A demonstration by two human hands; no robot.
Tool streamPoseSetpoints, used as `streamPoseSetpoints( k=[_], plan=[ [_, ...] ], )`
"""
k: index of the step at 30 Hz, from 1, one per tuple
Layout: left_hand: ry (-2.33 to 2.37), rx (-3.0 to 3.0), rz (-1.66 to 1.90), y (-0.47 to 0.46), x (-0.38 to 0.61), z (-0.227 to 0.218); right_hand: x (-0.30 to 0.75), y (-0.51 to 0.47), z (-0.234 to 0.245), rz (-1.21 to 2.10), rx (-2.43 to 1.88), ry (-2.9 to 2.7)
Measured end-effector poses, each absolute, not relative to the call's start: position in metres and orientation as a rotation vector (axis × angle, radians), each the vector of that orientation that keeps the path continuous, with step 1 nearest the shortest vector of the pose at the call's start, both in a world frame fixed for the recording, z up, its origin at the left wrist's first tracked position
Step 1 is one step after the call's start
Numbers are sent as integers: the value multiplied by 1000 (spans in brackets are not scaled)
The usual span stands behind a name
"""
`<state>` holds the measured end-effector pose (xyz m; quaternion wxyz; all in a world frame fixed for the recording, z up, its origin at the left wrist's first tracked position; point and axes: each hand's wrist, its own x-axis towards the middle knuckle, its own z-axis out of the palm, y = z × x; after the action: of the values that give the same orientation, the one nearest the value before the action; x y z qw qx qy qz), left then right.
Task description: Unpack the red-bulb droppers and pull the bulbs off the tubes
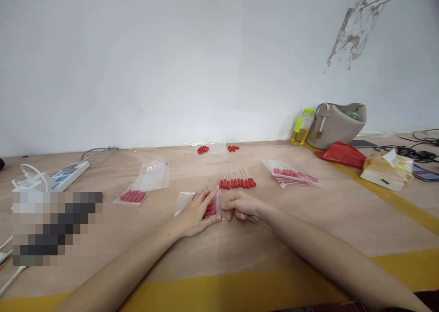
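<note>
On the plywood [318, 220], our left hand [195, 215] lies spread flat on the bag [185, 201]; our right hand [244, 207] pinches its right end.

1. A white power strip [70, 172] lay at the far left.
2. A bottle [302, 127] (yellow liquid inside) stood just beside a beige bag [338, 122].
3. A red pouch [343, 154] lay near a tissue pack [386, 168].

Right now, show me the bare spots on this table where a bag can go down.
Free: wood between the filled bags and the yellow stripe; wood between the left bags and the power strip. Crowded: around the left hand, right hand and dropper row, and the far right corner.
</note>
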<state>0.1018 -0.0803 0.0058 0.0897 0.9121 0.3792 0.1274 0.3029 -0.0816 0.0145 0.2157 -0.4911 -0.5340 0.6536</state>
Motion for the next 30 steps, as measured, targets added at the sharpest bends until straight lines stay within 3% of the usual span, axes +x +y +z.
streamPoseSetpoints(
  k=[9,17,30],
  plan=[
    [1125,2729,467,-72,103,11,282,-80,12,1795,-1352,-1441],
    [685,3044,460,-58,110,23,288,-81,11,1858,-1252,-1497],
    [671,3082,590,-55,112,12,292,-83,9,1783,-1286,-1631]
  ],
)
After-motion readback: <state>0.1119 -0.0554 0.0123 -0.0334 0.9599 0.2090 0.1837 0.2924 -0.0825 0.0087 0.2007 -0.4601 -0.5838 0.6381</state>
